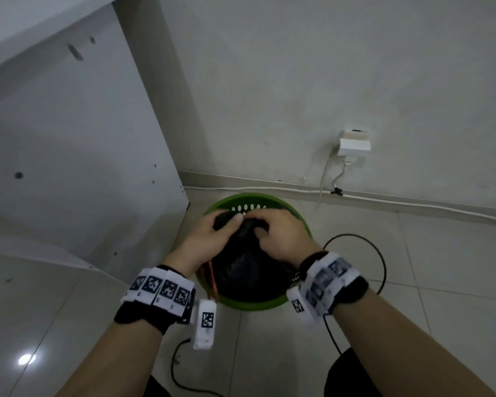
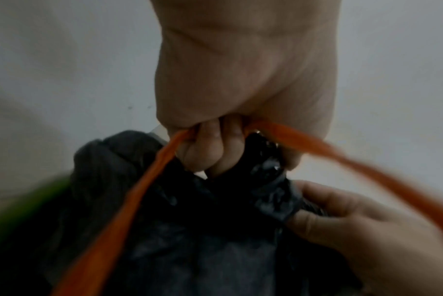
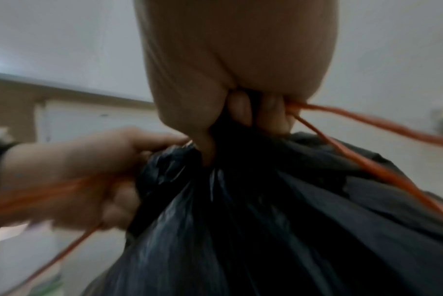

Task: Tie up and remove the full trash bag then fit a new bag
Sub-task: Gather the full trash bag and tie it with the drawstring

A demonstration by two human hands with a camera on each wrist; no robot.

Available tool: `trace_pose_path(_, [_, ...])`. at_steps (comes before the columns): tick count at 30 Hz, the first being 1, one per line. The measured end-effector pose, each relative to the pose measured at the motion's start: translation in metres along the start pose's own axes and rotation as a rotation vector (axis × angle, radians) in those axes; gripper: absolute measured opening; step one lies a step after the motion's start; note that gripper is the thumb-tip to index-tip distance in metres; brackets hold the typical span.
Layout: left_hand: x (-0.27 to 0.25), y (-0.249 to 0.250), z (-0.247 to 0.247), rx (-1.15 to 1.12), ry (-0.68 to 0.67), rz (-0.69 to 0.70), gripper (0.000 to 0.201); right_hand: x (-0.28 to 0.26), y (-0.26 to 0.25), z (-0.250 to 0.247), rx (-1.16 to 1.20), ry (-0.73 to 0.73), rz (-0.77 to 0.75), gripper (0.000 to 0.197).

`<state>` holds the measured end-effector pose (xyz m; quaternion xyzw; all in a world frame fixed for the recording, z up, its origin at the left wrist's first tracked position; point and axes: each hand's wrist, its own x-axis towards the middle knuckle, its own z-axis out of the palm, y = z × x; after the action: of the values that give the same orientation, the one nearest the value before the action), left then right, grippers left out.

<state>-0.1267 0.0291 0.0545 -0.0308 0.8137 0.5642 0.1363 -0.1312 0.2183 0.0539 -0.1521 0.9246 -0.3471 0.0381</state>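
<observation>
A full black trash bag (image 1: 242, 270) sits in a round green bin (image 1: 301, 222) on the floor by the wall. Both hands meet over the bag's gathered top. My left hand (image 1: 212, 236) grips the bunched black plastic, and an orange drawstring (image 2: 129, 200) runs through its curled fingers (image 2: 210, 152). My right hand (image 1: 281, 233) grips the neck of the bag (image 3: 240, 200) from the other side, with an orange drawstring (image 3: 367, 120) coming out of its fist. In the head view a strand of the orange string (image 1: 212, 277) hangs at the bag's left side.
A white cabinet panel (image 1: 78, 156) stands close on the left of the bin. A wall socket with a white plug (image 1: 354, 144) and cables (image 1: 322, 179) is behind on the right. A black cable (image 1: 381, 259) loops over the tiled floor.
</observation>
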Motion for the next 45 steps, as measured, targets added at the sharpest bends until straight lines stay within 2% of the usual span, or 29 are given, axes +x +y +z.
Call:
trace_pose_path(2, [-0.003, -0.010, -0.012, 0.301, 0.000, 0.246, 0.075, 0.010, 0.008, -0.009, 0.126, -0.160, 0.124, 0.027])
trace_pose_path(4, [-0.007, -0.016, -0.014, 0.578, -0.122, 0.362, 0.092, 0.015, 0.016, -0.014, 0.218, -0.243, 0.195, 0.018])
trace_pose_path(5, [-0.006, -0.020, -0.012, 0.683, -0.155, 0.373, 0.089, 0.015, 0.019, -0.015, 0.260, -0.273, 0.227, 0.017])
trace_pose_path(7, [-0.002, -0.023, -0.003, 0.712, -0.092, 0.410, 0.063, 0.013, 0.022, -0.010, 0.336, -0.289, 0.262, 0.017])
trace_pose_path(10, [0.007, -0.026, 0.006, 0.608, -0.015, 0.348, 0.025, 0.002, 0.020, 0.000, 0.295, -0.117, 0.223, 0.020])
trace_pose_path(12, [0.011, -0.025, 0.009, 0.537, -0.058, 0.223, 0.009, -0.014, 0.017, 0.006, 0.117, 0.000, 0.063, 0.041])
trace_pose_path(14, [0.014, -0.024, 0.010, 0.458, -0.116, 0.133, 0.018, -0.030, 0.021, 0.013, -0.159, 0.036, -0.101, 0.067])
trace_pose_path(15, [0.015, -0.024, 0.010, 0.427, -0.142, 0.108, 0.021, -0.036, 0.026, 0.018, -0.279, 0.041, -0.150, 0.073])
trace_pose_path(16, [0.016, -0.026, 0.010, 0.411, -0.172, 0.075, 0.021, -0.039, 0.030, 0.023, -0.351, 0.057, -0.179, 0.073])
trace_pose_path(18, [0.018, -0.030, 0.010, 0.399, -0.212, 0.012, 0.020, -0.035, 0.036, 0.030, -0.335, 0.084, -0.175, 0.059])
trace_pose_path(20, [0.016, -0.034, 0.010, 0.392, -0.162, 0.043, 0.011, -0.025, 0.036, 0.029, -0.161, 0.002, -0.039, 0.045])
trace_pose_path(21, [0.012, -0.035, 0.009, 0.402, -0.122, 0.122, 0.014, -0.020, 0.038, 0.026, -0.024, -0.085, 0.056, 0.038])
trace_pose_path(22, [0.007, -0.034, 0.008, 0.437, -0.093, 0.221, 0.040, -0.015, 0.039, 0.022, 0.131, -0.170, 0.143, 0.031])
trace_pose_path(23, [0.003, -0.035, 0.006, 0.494, -0.121, 0.307, 0.066, -0.011, 0.040, 0.017, 0.256, -0.228, 0.208, 0.025])
trace_pose_path(24, [0.000, -0.035, 0.005, 0.606, -0.154, 0.354, 0.082, -0.009, 0.041, 0.014, 0.329, -0.267, 0.250, 0.021])
trace_pose_path(25, [-0.003, -0.037, 0.006, 0.727, -0.201, 0.377, 0.088, -0.008, 0.043, 0.013, 0.365, -0.299, 0.277, 0.018])
trace_pose_path(26, [-0.002, -0.041, 0.007, 0.831, -0.220, 0.364, 0.085, -0.007, 0.044, 0.012, 0.379, -0.333, 0.290, 0.016])
trace_pose_path(27, [0.000, -0.047, 0.009, 0.853, -0.199, 0.351, 0.073, -0.007, 0.044, 0.013, 0.377, -0.362, 0.293, 0.015])
trace_pose_path(30, [0.009, -0.051, 0.017, 0.751, -0.113, 0.226, 0.032, -0.008, 0.039, 0.018, 0.226, -0.319, 0.235, 0.019])
trace_pose_path(33, [0.018, -0.050, 0.015, 0.604, -0.194, 0.036, 0.020, -0.022, 0.027, 0.027, -0.203, -0.215, 0.058, 0.066])
trace_pose_path(34, [0.020, -0.050, 0.014, 0.533, -0.229, -0.011, 0.019, -0.028, 0.023, 0.033, -0.341, -0.201, -0.027, 0.075])
trace_pose_path(35, [0.023, -0.052, 0.012, 0.479, -0.260, -0.044, 0.018, -0.031, 0.020, 0.038, -0.441, -0.182, -0.101, 0.073])
trace_pose_path(37, [0.025, -0.056, 0.013, 0.424, -0.302, -0.074, 0.014, -0.030, 0.021, 0.045, -0.507, -0.091, -0.165, 0.048])
trace_pose_path(39, [0.022, -0.059, 0.016, 0.415, -0.270, -0.063, 0.006, -0.020, 0.025, 0.044, -0.422, -0.100, -0.066, 0.032])
trace_pose_path(40, [0.018, -0.057, 0.016, 0.447, -0.231, -0.034, 0.012, -0.015, 0.028, 0.042, -0.356, -0.159, 0.037, 0.029])
trace_pose_path(42, [0.013, -0.054, 0.015, 0.601, -0.165, 0.090, 0.058, -0.007, 0.034, 0.037, -0.192, -0.289, 0.233, 0.026])
trace_pose_path(43, [0.012, -0.051, 0.014, 0.717, -0.177, 0.145, 0.077, -0.004, 0.038, 0.036, -0.102, -0.341, 0.288, 0.025])
trace_pose_path(44, [0.009, -0.049, 0.014, 0.832, -0.218, 0.182, 0.084, -0.002, 0.042, 0.035, -0.012, -0.382, 0.319, 0.025])
trace_pose_path(45, [0.008, -0.050, 0.015, 0.937, -0.256, 0.205, 0.083, -0.002, 0.045, 0.034, 0.062, -0.416, 0.335, 0.026])
